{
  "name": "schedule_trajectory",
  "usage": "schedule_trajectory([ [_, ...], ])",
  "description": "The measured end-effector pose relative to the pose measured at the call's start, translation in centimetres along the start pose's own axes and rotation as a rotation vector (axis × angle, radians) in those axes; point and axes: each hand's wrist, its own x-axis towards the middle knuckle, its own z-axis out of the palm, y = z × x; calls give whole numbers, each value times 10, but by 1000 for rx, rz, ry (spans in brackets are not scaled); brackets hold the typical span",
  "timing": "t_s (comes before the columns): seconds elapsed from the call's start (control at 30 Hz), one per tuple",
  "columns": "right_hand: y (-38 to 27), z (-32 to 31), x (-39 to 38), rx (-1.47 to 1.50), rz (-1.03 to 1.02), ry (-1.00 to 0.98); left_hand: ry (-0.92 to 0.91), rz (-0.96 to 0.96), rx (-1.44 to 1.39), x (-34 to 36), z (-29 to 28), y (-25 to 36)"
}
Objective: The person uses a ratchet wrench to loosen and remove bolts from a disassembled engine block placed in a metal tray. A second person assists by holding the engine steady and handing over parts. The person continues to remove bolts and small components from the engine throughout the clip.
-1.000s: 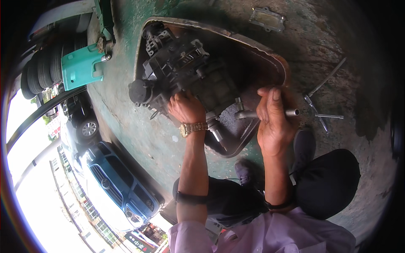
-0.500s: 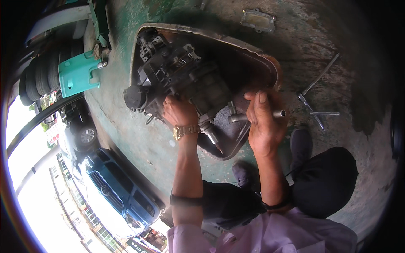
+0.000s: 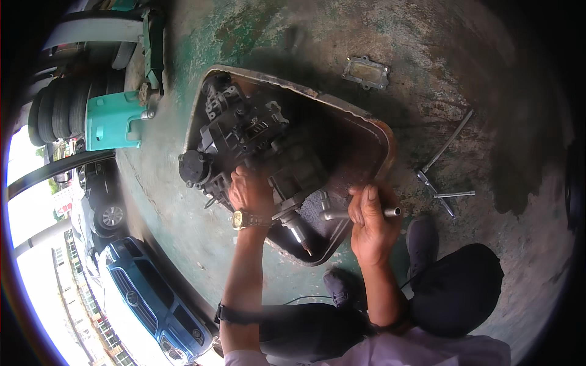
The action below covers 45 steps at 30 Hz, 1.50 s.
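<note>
Beneath everything, floor: worn, patchily green; a rust-edged pan sat on it
Pan: rim raised, corners rounded; it held a dark gearbox toward its left side
Gearbox: long axis slanted from the far left toward the person's feet; the left hand was the nearer one, laid against it
Wrench: bent metal bar, in the right hand; long axis ran roughly left to right, its hollow end jutting out to the right of the fist
Right hand: fingers clenched round the wrench's bar, thumb side up
Left hand: fingers curled against the gearbox's near flank; whether they grasped a part could not be told
Shaft: bright, stubby, pointing out of the gearbox toward the person; it lay between the hands, nearer the left
Wrench head: left of the right fingers, turned away from the person; near the gearbox's lower right corner, contact unclear
</note>
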Motion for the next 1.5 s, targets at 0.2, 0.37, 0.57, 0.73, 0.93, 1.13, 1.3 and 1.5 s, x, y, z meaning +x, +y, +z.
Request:
schedule_trajectory([
  [0.2, -1, 8, -2, -39, -47, -58, 9, 65, 13, -1, 10, -8],
  [0.37, -5, 32, 8, -90, -133, -29, 25, 193, 209, 1, 20, -8],
  [0.57, -13, 62, 29, -135, -151, -232, 68, 245, 152, 2, 17, -10],
  [0.73, -16, 76, 39, -222, -209, -299, 55, 197, 5, 4, 3, -10],
  [0.93, -11, 65, 41, -192, -226, -347, 48, 142, 78, -5, 3, -4],
  [1.13, -3, 56, 32, -191, -194, -350, -81, 143, 148, -2, 2, 6],
  [1.3, 0, 55, 23, -204, -201, -303, 0, 185, 41, -1, 15, -4],
  [1.5, 5, 53, 20, -172, -184, -247, 106, 188, -56, 4, 33, -7],
])
